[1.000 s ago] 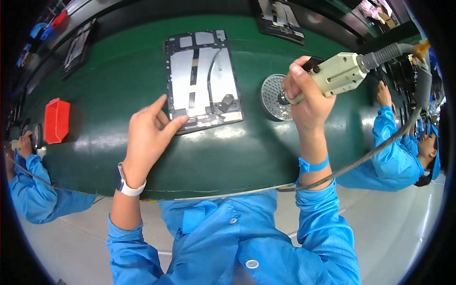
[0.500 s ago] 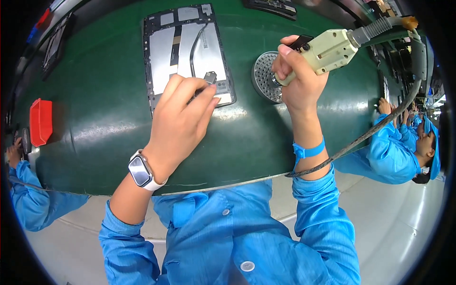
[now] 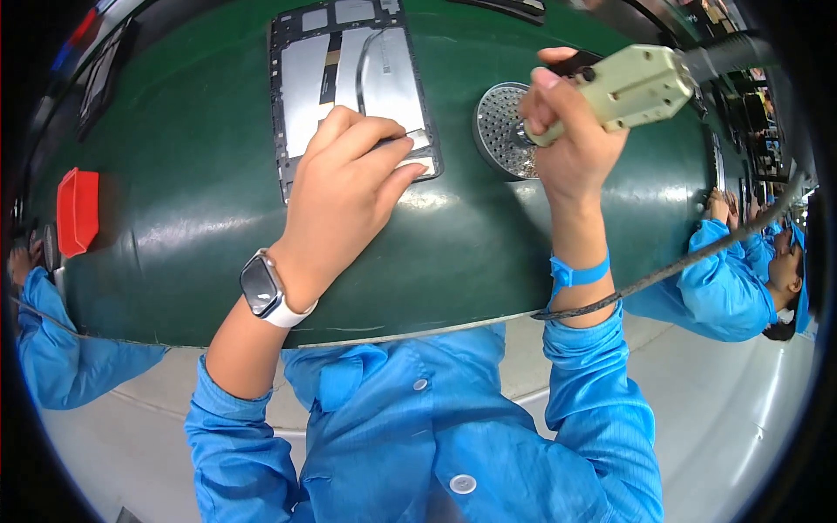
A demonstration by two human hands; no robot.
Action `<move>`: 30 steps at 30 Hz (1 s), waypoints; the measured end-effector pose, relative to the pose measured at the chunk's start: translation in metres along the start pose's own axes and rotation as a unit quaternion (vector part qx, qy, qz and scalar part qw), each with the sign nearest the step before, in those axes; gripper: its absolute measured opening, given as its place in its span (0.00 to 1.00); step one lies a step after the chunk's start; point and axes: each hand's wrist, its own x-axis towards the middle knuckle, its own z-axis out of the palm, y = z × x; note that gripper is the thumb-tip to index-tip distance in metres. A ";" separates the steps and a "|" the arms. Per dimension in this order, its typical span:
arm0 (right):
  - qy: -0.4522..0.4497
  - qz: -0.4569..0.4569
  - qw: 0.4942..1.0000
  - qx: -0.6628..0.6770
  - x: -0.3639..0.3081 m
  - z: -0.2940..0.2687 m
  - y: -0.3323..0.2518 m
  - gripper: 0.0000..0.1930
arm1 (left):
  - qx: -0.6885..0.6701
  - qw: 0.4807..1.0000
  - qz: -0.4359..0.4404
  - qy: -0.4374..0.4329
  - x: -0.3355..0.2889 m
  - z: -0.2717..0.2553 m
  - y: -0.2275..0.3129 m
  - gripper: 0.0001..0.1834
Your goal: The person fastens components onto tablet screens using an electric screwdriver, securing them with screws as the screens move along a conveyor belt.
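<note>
An opened tablet chassis lies on the green worktop, its silver back and black rim showing. My left hand rests over its near end with the fingers curled close together. A black cable runs down the chassis and goes under these fingers; whatever they pinch there is hidden. In my right hand is a pale green electric screwdriver, held at a slant. Its tip end points down at a round perforated metal screw tray; the tip itself is hard to make out.
A red plastic bin stands at the left. A dark thick cord crosses by my right forearm. Another dark device part lies at the far edge. Co-workers in blue sit at the left and right.
The small grey connector piece that stuck up at my left fingers is now out of sight, and those fingers sit lower on the chassis. The screwdriver's body has shifted slightly right in view.
</note>
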 end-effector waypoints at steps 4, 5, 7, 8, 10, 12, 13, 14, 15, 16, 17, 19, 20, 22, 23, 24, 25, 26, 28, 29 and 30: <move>-0.015 -0.014 1.000 0.013 -0.002 0.001 -0.009 0.12 | 0.008 0.999 0.034 0.005 -0.006 0.006 -0.003 0.07; -0.015 -0.018 1.000 0.007 -0.004 0.001 -0.010 0.12 | 0.009 0.999 0.032 0.005 -0.007 0.005 -0.004 0.07; -0.027 -0.016 1.000 0.002 -0.006 0.001 -0.008 0.13 | 0.014 0.998 0.065 -0.011 -0.009 0.003 -0.005 0.07; -0.037 -0.014 0.999 -0.004 -0.006 0.001 -0.008 0.13 | 0.013 0.998 0.065 -0.010 -0.009 0.002 -0.005 0.07; -0.039 -0.011 0.999 -0.003 -0.009 0.004 -0.009 0.13 | -0.020 0.999 0.033 -0.029 -0.011 -0.002 -0.002 0.06; -0.042 -0.008 0.999 -0.001 -0.010 0.007 -0.011 0.13 | -0.034 0.999 0.006 -0.007 -0.008 0.000 -0.003 0.06; -0.045 -0.004 0.999 0.000 -0.011 0.008 -0.011 0.13 | -0.046 0.999 -0.022 0.013 -0.007 0.000 -0.003 0.06; -0.049 -0.001 0.999 0.002 -0.011 0.009 -0.011 0.13 | -0.045 0.999 -0.022 0.015 -0.006 0.000 -0.002 0.06; -0.051 -0.002 0.999 0.002 -0.012 0.010 -0.010 0.13 | -0.058 0.997 -0.043 0.010 -0.003 -0.001 0.000 0.06; -0.046 0.000 0.999 -0.001 -0.013 0.011 -0.010 0.13 | -0.071 0.995 -0.063 0.005 -0.002 -0.002 0.002 0.07; -0.042 0.001 0.999 -0.003 -0.014 0.012 -0.009 0.13 | -0.070 0.995 -0.064 0.007 -0.001 -0.001 0.002 0.07; -0.044 0.003 0.999 0.002 -0.015 0.010 -0.009 0.13 | -0.099 0.993 -0.069 0.020 -0.002 0.001 0.003 0.07; -0.044 0.007 0.999 0.006 -0.015 0.010 -0.009 0.14 | -0.099 0.992 -0.070 0.021 -0.004 0.000 0.003 0.07; -0.046 0.002 0.999 0.003 -0.015 0.011 -0.009 0.13 | -0.047 0.999 -0.008 -0.021 -0.011 -0.002 0.003 0.07; -0.046 -0.003 0.999 0.001 -0.015 0.011 -0.009 0.13 | -0.047 0.999 -0.008 -0.021 -0.013 -0.002 0.004 0.07; -0.046 -0.002 0.999 0.000 -0.015 0.011 -0.010 0.13 | -0.054 0.998 -0.003 -0.027 -0.015 -0.002 0.005 0.08; -0.049 0.001 0.999 0.006 -0.015 0.012 -0.010 0.13 | -0.061 0.998 0.002 -0.032 -0.016 -0.002 0.006 0.09; -0.052 0.003 0.999 0.012 -0.014 0.012 -0.010 0.13 | -0.062 0.998 0.001 -0.033 -0.015 -0.002 0.007 0.09; -0.057 0.008 0.998 0.022 -0.014 0.015 -0.011 0.13 | -0.056 0.998 -0.006 0.002 -0.012 -0.002 0.006 0.08; -0.061 0.012 0.998 0.033 -0.015 0.018 -0.011 0.13 | -0.057 0.998 -0.007 0.002 -0.012 -0.001 0.004 0.08; -0.061 0.013 0.998 0.032 -0.015 0.021 -0.012 0.13 | -0.062 0.998 -0.002 0.000 -0.014 0.000 0.002 0.08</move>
